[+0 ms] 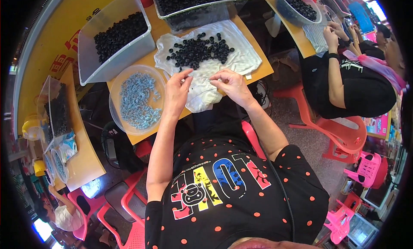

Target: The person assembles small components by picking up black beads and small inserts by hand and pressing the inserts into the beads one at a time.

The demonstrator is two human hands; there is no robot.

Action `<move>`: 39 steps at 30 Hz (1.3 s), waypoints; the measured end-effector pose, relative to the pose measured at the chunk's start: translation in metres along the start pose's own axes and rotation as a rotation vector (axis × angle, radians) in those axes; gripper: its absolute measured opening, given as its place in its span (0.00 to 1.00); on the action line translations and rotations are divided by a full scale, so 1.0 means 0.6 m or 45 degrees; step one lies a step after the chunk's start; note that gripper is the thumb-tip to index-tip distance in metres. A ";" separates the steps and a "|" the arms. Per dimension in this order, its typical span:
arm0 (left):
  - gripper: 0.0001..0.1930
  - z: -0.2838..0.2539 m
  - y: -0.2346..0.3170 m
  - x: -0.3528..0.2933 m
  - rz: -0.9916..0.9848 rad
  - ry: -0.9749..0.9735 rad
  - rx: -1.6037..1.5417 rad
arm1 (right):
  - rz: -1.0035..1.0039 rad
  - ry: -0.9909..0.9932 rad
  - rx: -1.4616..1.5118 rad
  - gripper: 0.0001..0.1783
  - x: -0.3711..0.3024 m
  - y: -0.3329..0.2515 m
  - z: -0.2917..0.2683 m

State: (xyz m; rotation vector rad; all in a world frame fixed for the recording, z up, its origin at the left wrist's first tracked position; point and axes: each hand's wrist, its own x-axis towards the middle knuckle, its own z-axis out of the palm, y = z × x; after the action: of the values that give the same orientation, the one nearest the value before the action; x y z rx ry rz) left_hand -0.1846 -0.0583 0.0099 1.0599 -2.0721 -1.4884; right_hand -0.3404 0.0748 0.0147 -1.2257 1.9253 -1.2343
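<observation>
Over a white cloth [247,55] on the table, both my hands work close together. My left hand [177,86] is closed, thumb and fingertips curled together; whatever it holds is too small to make out. My right hand [232,83] pinches a tiny piece between thumb and forefinger, and its kind cannot be told. Just beyond my fingers lies a loose heap of small round black parts [200,51]. By my left forearm stands a round clear tub [160,83] with many small silvery-blue metal pieces [135,100] in it.
Two clear plastic bins, one at the left [88,64] and one at the far side [193,21], hold more black parts. Another person [344,83] sits at a table to the right, beside a red plastic chair [331,130]. Pink chairs [131,210] stand behind me on the left.
</observation>
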 end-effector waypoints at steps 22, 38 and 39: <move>0.08 0.017 0.018 -0.122 0.247 0.064 -0.289 | 0.343 -0.434 1.094 0.09 -0.041 0.002 0.032; 0.09 0.019 0.022 -0.128 0.406 0.153 -0.092 | 0.513 -0.572 1.134 0.14 -0.044 0.015 0.034; 0.09 0.020 0.021 -0.130 0.409 0.153 -0.080 | 0.514 -0.571 1.135 0.14 -0.044 0.016 0.035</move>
State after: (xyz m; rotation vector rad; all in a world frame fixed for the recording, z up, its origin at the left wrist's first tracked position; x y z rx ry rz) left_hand -0.1471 0.0099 0.0266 0.7318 -1.9863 -1.2877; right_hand -0.3159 0.0914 -0.0037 -0.5342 1.0134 -1.2359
